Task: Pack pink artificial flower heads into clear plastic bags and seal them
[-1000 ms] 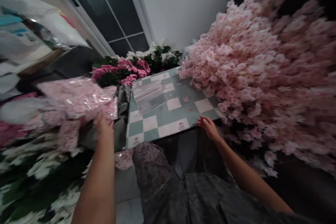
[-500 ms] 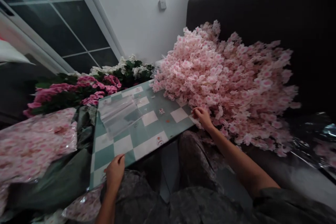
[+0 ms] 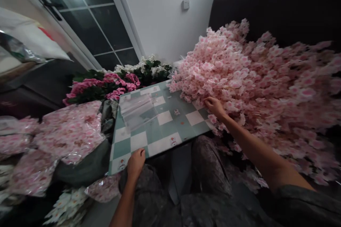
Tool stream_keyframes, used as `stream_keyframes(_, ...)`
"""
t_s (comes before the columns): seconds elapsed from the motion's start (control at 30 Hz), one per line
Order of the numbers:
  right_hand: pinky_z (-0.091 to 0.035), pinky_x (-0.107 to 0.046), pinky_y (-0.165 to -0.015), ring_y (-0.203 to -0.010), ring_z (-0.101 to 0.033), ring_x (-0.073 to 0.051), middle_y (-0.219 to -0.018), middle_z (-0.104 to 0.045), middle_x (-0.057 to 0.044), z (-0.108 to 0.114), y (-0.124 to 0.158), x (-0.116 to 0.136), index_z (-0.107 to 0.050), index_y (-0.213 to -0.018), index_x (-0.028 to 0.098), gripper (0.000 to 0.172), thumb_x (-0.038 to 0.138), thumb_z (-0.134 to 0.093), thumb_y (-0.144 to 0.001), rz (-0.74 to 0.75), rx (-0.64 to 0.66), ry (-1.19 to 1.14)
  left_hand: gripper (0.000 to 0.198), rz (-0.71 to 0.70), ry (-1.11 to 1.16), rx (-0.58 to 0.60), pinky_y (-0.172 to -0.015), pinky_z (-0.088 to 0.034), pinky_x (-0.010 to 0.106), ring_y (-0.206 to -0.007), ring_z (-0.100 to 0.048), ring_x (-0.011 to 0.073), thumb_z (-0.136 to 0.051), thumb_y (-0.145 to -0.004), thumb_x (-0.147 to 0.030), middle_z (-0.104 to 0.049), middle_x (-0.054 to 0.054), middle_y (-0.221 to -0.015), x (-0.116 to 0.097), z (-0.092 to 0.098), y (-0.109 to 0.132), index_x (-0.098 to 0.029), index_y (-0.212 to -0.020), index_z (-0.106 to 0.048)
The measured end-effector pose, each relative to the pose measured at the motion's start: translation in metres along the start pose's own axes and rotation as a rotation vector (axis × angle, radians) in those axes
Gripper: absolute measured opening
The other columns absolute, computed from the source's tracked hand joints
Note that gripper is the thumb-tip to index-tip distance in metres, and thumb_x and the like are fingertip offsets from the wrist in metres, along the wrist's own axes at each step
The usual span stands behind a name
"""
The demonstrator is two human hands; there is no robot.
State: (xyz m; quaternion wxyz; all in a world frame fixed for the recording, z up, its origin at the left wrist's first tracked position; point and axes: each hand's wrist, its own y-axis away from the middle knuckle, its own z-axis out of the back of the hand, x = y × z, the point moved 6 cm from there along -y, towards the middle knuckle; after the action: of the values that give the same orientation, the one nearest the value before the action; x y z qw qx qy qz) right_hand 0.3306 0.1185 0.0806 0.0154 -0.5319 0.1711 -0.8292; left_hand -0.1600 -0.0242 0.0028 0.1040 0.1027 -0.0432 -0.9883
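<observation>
Clear plastic packs (image 3: 69, 131): heaped at far left, pink blossoms visible inside; likely light, soft and slippery, best taken by the bag body. A further pack (image 3: 103, 189) lies lower down, near the table's front corner.

Pink flowers (image 3: 103, 87): artificial-looking hydrangeas with dark leaves, behind the table, white flowers (image 3: 147, 69) just beyond them.

Left hand (image 3: 135, 165): at the table's near edge, fingers loosely together, apparently touching the edge; nothing held.

Clear sheet (image 3: 135, 111): flat, limp plastic lying on the table's far left portion; nothing visible inside.

Table (image 3: 165, 117): low, with a green-and-white checked top, a few small printed figures on it.

Right hand (image 3: 215, 108): reaching to the blossom heap's near edge, fingers partly curled among the flowers; any grip on a stem cannot be told.

Blossom heap (image 3: 255, 85): large pink mass against the table's right side and spilling toward the floor. Judged light and springy, with delicate heads; take hold at the stems, which are hidden, rather than the flowers.

Sofa back (image 3: 266, 7): dark, behind the heap.
</observation>
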Motion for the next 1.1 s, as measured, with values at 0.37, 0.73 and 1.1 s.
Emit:
stream_keyframes(0.37,-0.049,-0.033,-0.083,-0.084,-0.059,-0.022,-0.089,-0.07,-0.01,-0.014,-0.059,0.023,-0.07,-0.08,0.017,0.025,0.023,-0.048,-0.089,0.201,-0.074,0.438,0.035,-0.046,-0.047,-0.006,-0.102,-0.048,0.034,-0.116,-0.068,0.0256,-0.042,-0.099,-0.023,-0.073,0.013,-0.125,0.011,-0.014,-0.008,-0.015,-0.115,-0.072)
stream_keyframes(0.73,-0.034,-0.054,-0.102,-0.109,-0.054,-0.034,-0.09,-0.072,-0.017,0.068,-0.068,-0.026,-0.07,-0.065,0.016,0.016,0.012,-0.062,-0.078,0.162,0.145,1.017,0.035,-0.078,-0.081,-0.024,-0.097,-0.051,0.033,-0.11,-0.07,0.0257,-0.041,-0.097,-0.025,-0.076,0.011,-0.117,0.004,-0.008,-0.01,-0.019,-0.107,-0.075)
stream_keyframes(1.1,-0.048,-0.033,-0.081,-0.084,-0.066,-0.022,-0.081,-0.072,-0.008,0.149,-0.071,0.069,-0.069,-0.069,0.018,0.043,0.047,-0.051,-0.096,0.337,-0.151,0.432,0.035,-0.122,-0.152,-0.038,-0.096,-0.05,0.032,-0.109,-0.07,0.0252,-0.04,-0.097,-0.024,-0.076,0.012,-0.113,0.0,-0.008,-0.004,-0.019,-0.106,-0.074)
